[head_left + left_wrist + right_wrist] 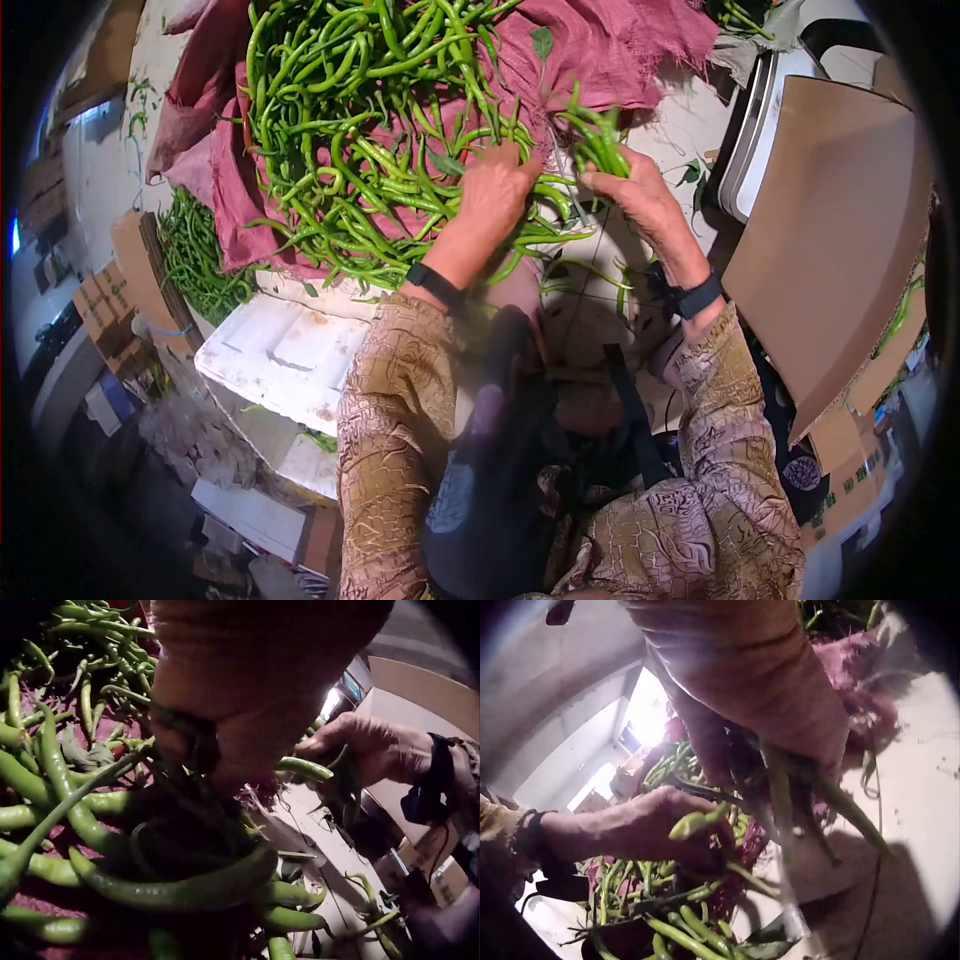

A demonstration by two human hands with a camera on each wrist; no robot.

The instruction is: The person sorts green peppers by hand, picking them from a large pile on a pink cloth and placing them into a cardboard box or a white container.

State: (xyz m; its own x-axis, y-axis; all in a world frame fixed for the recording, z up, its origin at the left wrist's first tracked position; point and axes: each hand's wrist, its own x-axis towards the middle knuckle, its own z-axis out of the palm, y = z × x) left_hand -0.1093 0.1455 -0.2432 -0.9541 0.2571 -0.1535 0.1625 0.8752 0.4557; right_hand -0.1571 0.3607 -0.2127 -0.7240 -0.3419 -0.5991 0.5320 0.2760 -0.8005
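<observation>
A large heap of long green chili peppers [350,150] lies on pink woven sacking [600,50]. My left hand [497,190] reaches down at the heap's near right edge, its fingers curled among peppers; I cannot tell whether they grip one. In the right wrist view, a pale green pepper [690,825] overlaps that left hand. To the right, my right hand [645,200] grips a small bunch of green chili peppers [600,145], thumb across them. Pepper ends and stems stick out below the right hand [780,697] in the right wrist view. Each wrist wears a black band.
Loose peppers [600,275] lie on the pale tiled floor below the hands. A white foam box [280,350] stands at left, with more green peppers [195,255] behind it. At right, a brown cardboard flap [830,230] leans beside a white, dark-edged object [755,140].
</observation>
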